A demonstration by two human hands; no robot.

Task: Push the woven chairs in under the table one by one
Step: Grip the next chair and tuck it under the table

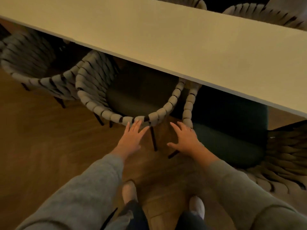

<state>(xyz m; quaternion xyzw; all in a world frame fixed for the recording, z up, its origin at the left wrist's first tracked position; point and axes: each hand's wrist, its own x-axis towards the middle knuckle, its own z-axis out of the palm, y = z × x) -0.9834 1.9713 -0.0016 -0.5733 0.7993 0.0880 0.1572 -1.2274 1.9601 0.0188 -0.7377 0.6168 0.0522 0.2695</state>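
Note:
A long pale table (pixel 166 40) crosses the view. A woven chair (pixel 93 103) with a dark seat stands in front of me, partly under the table's edge. My left hand (pixel 131 138) has straight fingers whose tips touch the back rim of that chair. My right hand (pixel 184 140) is spread open just behind the rim of another woven chair (pixel 188 107) on the right, which has a dark green seat and stands further out. I cannot tell if the right hand touches it.
A third woven chair (pixel 33 63) stands at the left, partly under the table. Two more woven chairs (pixel 265 15) show beyond the table's far edge. The floor (pixel 49 138) is wood. My feet in light slippers (pixel 129 191) stand behind the chairs.

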